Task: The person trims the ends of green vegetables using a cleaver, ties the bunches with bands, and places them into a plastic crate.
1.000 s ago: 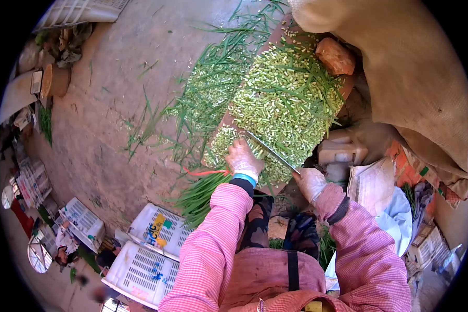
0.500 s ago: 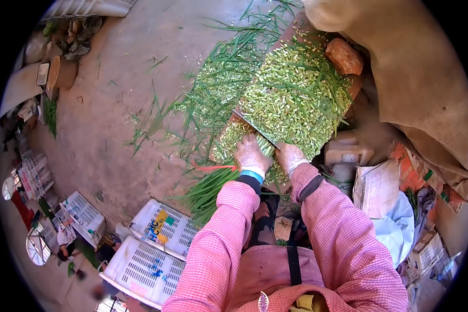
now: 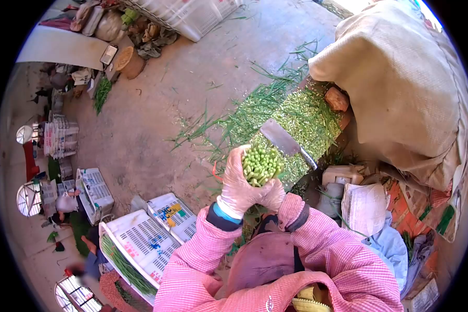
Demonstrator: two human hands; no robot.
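Note:
A bundle of green stalks (image 3: 262, 165) is held up with its pale cut ends facing me. My left hand (image 3: 235, 183), in a thin clear glove, wraps around its left side. My right hand (image 3: 272, 196), also gloved, is closed against the bundle's lower right side; its fingertips are partly hidden. Just beyond them a cleaver (image 3: 281, 137) lies flat on the chopped green pieces (image 3: 314, 117), its handle pointing to the lower right. Near my left hand hangs a bit of red tie (image 3: 215, 170).
A brownish-red block (image 3: 337, 99) sits at the pile's far right, beside a large tan cloth cover (image 3: 395, 78). Loose green leaves (image 3: 265, 96) litter the floor. White crates (image 3: 145, 247) stand at lower left, and another person's arm (image 3: 92, 262) shows beyond them.
My right hand has let go of the cleaver, now resting on the pile. The bundle has been lifted off the board and turned cut ends up, with both hands around it.

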